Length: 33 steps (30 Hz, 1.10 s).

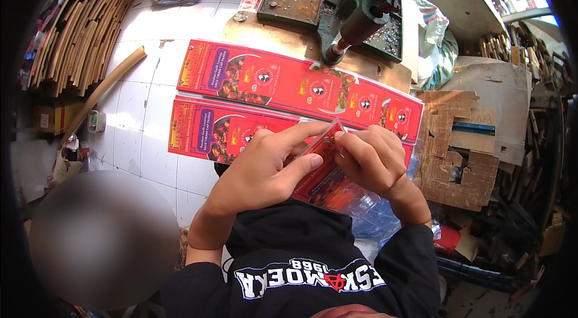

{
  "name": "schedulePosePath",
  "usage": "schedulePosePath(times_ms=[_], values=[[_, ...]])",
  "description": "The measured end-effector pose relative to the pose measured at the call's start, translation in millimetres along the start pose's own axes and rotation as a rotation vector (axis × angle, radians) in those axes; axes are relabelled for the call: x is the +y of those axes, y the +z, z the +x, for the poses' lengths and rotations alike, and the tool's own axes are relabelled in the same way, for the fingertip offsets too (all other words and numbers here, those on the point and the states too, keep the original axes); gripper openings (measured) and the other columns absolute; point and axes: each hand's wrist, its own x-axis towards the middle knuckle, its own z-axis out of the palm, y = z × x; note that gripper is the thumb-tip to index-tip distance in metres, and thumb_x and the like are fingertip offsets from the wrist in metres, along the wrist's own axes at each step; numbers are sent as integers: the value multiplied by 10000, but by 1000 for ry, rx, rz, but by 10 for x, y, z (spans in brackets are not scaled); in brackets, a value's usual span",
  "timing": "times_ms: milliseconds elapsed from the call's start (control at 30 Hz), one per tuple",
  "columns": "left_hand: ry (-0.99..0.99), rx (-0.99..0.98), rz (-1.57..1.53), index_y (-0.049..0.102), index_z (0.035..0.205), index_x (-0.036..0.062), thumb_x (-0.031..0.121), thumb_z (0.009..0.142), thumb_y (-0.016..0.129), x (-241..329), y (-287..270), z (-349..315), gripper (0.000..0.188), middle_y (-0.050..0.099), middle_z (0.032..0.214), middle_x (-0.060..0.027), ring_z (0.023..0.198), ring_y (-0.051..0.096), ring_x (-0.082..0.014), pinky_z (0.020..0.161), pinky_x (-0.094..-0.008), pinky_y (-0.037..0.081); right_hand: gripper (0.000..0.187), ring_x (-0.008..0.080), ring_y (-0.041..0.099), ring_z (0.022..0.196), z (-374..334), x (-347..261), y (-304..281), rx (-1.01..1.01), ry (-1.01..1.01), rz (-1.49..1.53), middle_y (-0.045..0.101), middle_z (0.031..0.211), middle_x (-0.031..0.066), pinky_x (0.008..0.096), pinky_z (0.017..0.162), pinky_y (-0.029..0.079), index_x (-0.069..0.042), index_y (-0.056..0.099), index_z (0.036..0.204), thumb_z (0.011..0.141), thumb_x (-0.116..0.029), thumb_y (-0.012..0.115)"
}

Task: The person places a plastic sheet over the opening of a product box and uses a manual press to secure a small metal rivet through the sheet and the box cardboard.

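My left hand (256,164) is closed on a red printed sheet (328,188) with a clear plastic cover, thumb on the near face, fingers partly hidden behind. My right hand (373,158) pinches the same sheet near its upper corner; whether something small sits between those fingertips I cannot make out. The sheet is tilted up in front of my body. Beyond my hands lie two long red printed strips, a far strip (286,80) and a near strip (201,128), side by side. My left hand and the held sheet cover part of the near one.
A dark green bench press (355,26) stands past the far strip, its tip close above it. Beside it sits a metal tray (292,2) with small parts. Worn cardboard (457,164) lies right; stacked boards (78,23) stand left. A blurred round shape (105,240) is lower left.
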Motion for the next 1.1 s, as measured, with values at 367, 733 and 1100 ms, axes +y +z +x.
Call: schedulePosePath(times_ms=[367,733,1100], values=[[77,70,42,562,1345,-53,11,902,621,63,71,-33,451,488,562,-17,533,407,-26,498,-245,297,346,142,525,512,-135,-19,61,29,-142,-99,595,745,63,285,437,406,73,637,1073,756,37,771],[105,157,128,603,1312,-25,13,865,645,76,168,-57,450,430,537,-64,472,378,-36,455,-273,262,350,142,508,494,-185,-62,115,31,-128,-139,577,713,63,291,426,403,96,628,1084,754,56,739],[19,76,70,581,1309,-30,7,893,624,13,121,-18,420,608,584,-56,508,462,-20,487,-244,322,345,149,543,510,-320,-16,198,112,5,-9,593,705,51,290,440,426,52,642,1082,749,39,732]])
